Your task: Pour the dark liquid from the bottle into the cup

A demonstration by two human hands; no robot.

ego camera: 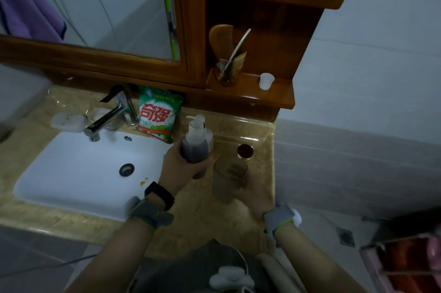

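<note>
A clear pump bottle (195, 147) full of dark liquid, with a white pump head, stands upright to the right of the sink, and my left hand (181, 168) grips its lower body. Just right of it is a clear, brownish glass cup (229, 177), upright, with my right hand (253, 193) wrapped around its near side. The cup looks empty, though blur makes this hard to judge. Bottle and cup are close together, a small gap between them.
A white sink (78, 173) with a chrome tap (105, 120) lies to the left. A green detergent bag (156, 116) leans at the back. A small dark round jar (245, 151) sits behind the cup. A wooden shelf (253, 92) holds a cup with combs.
</note>
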